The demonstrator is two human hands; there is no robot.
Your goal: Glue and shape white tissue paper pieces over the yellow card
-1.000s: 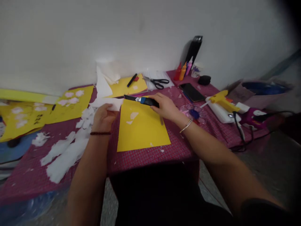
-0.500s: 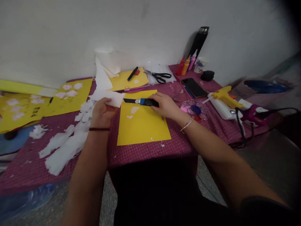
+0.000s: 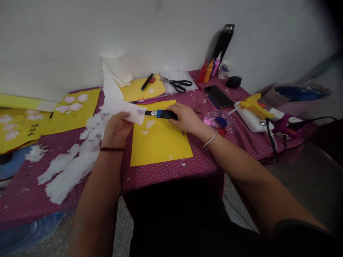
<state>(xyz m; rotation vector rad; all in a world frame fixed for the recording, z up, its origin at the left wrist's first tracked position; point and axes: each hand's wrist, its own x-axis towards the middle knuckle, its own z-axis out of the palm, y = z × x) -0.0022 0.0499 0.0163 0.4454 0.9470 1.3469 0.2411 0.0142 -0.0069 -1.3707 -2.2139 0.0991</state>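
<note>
My left hand is closed on a piece of white paper, thumb on top. In my right hand is a utility knife with a black and blue handle, its dark blade pointing left. The blade's tip is hidden at the white paper, and I cannot tell whether it is cutting in. Below both hands lies a yellow sheet with small white scraps on it. Torn white paper strips lie to the left of my left forearm.
Scissors and a black pen lie at the back. Paint bottles, a black flask and a phone are at the back right. A yellow glue gun is at the right. Yellow sheets with pink flowers lie left.
The knife's blade has gone from showing its length beside the paper to being partly covered by it. The paper has shifted right over the blade. The whole view has moved slightly.
</note>
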